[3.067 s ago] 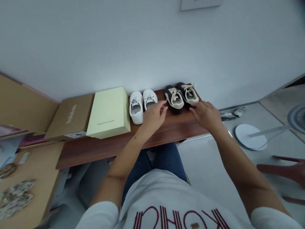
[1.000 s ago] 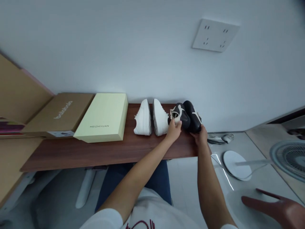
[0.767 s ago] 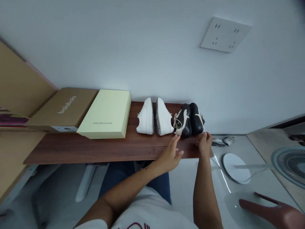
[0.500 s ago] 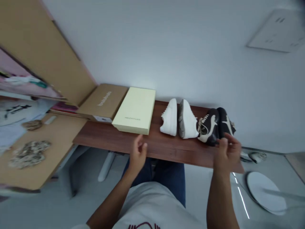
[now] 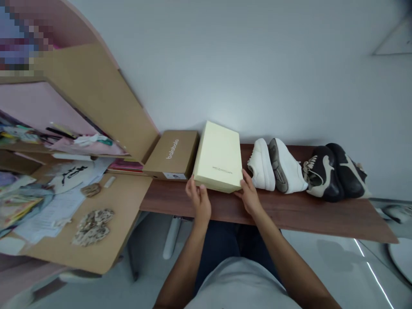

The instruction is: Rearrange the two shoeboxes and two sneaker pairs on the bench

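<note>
A pale yellow shoebox (image 5: 219,156) is gripped at its two front corners between my hands, and it sits slightly askew over the brown wooden board. My left hand (image 5: 200,201) is closed on its left front corner, thumb toward the front face. On the opposite corner, my right hand (image 5: 249,195) holds the side, its fingertips partly under the edge. Left of it lies a brown "balabala" shoebox (image 5: 174,150). A pair of white sneakers (image 5: 285,167) rests on its sides to the right, beside a pair of black and cream shoes (image 5: 337,171).
The brown board (image 5: 283,212) runs along a white wall (image 5: 257,73). At left stands a light wood desk (image 5: 125,201) with papers, a patterned scrunchie (image 5: 93,227) and a shelf of small items. A round white base (image 5: 402,257) is on the floor at right.
My right hand has moved left from the black shoes to the yellow shoebox, and my left hand has come onto its other corner. The box now sits tilted. The view has shifted left.
</note>
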The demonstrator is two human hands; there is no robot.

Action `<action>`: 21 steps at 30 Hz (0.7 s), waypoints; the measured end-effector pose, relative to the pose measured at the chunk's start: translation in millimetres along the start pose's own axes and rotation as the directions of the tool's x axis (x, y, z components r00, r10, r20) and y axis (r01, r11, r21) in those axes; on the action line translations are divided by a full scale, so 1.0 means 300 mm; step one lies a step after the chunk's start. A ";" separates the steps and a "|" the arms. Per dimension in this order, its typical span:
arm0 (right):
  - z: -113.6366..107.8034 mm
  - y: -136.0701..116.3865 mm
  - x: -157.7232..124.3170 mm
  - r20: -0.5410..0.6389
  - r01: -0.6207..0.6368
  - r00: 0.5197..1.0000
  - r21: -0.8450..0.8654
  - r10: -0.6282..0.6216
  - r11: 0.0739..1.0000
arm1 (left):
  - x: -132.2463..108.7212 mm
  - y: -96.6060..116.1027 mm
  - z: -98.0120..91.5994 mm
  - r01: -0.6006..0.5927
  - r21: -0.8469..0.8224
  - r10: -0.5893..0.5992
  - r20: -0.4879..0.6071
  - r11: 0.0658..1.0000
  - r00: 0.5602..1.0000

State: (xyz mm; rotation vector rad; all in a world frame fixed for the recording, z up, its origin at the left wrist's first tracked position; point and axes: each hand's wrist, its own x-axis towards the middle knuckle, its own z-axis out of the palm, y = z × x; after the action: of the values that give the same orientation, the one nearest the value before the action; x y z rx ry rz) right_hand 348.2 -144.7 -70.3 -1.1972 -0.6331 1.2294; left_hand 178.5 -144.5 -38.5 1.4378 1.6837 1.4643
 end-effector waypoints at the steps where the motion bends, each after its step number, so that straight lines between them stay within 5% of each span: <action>1: -0.003 0.008 -0.020 0.001 -0.060 0.998 0.033 0.060 0.998 | -0.016 0.038 -0.007 -0.165 0.001 0.165 0.001 0.986 0.986; 4: 0.004 0.003 -0.071 -0.009 -0.140 0.990 0.005 0.140 0.990 | -0.029 0.133 -0.022 -0.574 -0.023 0.574 0.075 0.818 0.815; 6: -0.003 -0.031 -0.095 -0.108 -0.108 0.988 0.029 0.111 0.994 | -0.011 0.154 -0.024 -0.675 -0.070 0.679 0.108 0.734 0.726; 9: -0.039 -0.103 -0.118 -0.206 -0.049 0.975 0.178 0.086 0.983 | 0.023 0.119 -0.013 -0.636 -0.095 0.643 0.131 0.766 0.754; 15: -0.020 -0.088 -0.091 -0.101 -0.077 0.990 0.163 0.094 0.984 | 0.012 0.054 0.013 -0.536 0.141 0.421 0.467 0.832 0.778; 19: -0.002 -0.038 -0.069 -0.298 0.125 0.935 -0.238 -0.195 0.963 | 0.012 0.041 -0.011 -0.592 0.090 0.463 0.535 0.801 0.707; 21: -0.008 -0.059 -0.076 -0.244 0.272 0.872 -0.479 -0.425 0.834 | 0.034 0.010 -0.023 -0.547 0.040 0.465 0.477 0.836 0.746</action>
State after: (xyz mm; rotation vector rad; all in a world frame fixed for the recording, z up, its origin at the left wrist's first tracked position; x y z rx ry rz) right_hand 350.4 -165.1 -49.6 -1.5360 -0.8465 0.5519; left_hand 170.3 -138.5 -30.9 2.2717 1.1947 1.0990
